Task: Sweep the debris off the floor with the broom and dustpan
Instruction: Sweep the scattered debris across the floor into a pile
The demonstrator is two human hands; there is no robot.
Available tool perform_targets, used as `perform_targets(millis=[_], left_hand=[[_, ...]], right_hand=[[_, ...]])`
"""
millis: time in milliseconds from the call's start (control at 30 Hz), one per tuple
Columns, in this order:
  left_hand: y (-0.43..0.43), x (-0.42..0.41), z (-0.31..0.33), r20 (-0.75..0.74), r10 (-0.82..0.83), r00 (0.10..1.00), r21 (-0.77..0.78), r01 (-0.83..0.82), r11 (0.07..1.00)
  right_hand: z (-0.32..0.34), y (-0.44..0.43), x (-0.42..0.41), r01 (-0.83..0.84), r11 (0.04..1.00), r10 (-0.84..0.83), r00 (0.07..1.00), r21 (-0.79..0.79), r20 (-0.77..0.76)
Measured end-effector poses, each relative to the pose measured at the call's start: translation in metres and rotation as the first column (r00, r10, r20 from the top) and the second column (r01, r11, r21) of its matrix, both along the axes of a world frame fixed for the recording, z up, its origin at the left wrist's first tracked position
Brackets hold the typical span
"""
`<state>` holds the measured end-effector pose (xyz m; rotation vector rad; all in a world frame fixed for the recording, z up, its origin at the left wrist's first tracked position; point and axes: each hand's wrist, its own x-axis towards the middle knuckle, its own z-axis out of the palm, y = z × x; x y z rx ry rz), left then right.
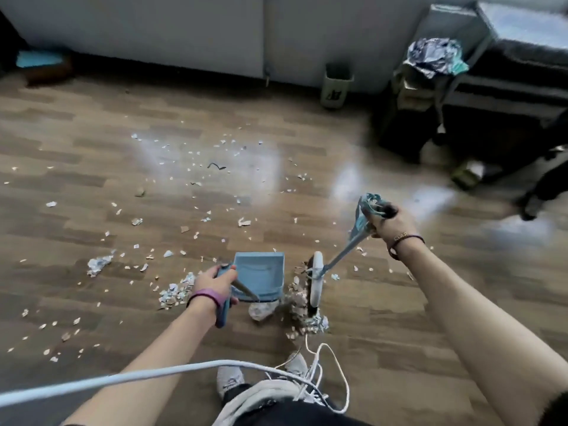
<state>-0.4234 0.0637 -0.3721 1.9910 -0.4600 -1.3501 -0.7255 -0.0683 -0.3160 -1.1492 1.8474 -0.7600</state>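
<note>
My left hand (215, 279) grips the handle of a light blue dustpan (261, 276) that sits on the wooden floor just ahead of my feet. My right hand (388, 222) grips the top of the broom's blue handle. The broom head (316, 282), white with dark bristles, stands on the floor just right of the dustpan. A heap of paper scraps and crumpled bits (299, 312) lies between the broom head and the pan's near right corner. Another small pile (176, 292) lies left of the pan. Several loose scraps (196, 167) are scattered over the floor farther out.
A white cable (129, 376) runs across the lower view over my shoes. A small green bin (336, 86) stands by the white wall. Dark shelving with a crumpled bag (435, 55) fills the right back corner. A dark animal (547, 179) is at the right edge.
</note>
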Motion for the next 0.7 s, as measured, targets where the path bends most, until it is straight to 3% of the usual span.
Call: perform_targets(millis=[167,300,367,467,700], left_hand=[[-0.017,-0.073,-0.008,-0.006,-0.101,0.995,0.027,0.101,0.995],[-0.027,-0.119,-0.006,-0.016,-0.171,0.985,0.029,0.172,0.985],[-0.030,-0.135,-0.006,-0.008,-0.188,0.982,0.036,0.188,0.981],[-0.029,-0.150,-0.007,-0.002,-0.212,0.977,0.061,0.212,0.975],[-0.018,-0.156,-0.009,-0.019,-0.238,0.971,0.084,0.239,0.967]], right_hand=[[-0.016,0.023,-0.093,0.147,0.988,-0.145,0.988,0.050,-0.045],[-0.011,0.042,-0.137,0.051,0.999,-0.054,0.933,-0.018,-0.355],[-0.009,0.049,-0.147,-0.074,0.996,0.041,0.846,-0.041,-0.531],[-0.026,0.054,-0.161,-0.131,0.991,0.096,0.725,0.001,-0.682],[-0.080,0.062,-0.158,0.165,0.980,-0.095,0.880,0.112,-0.465]])
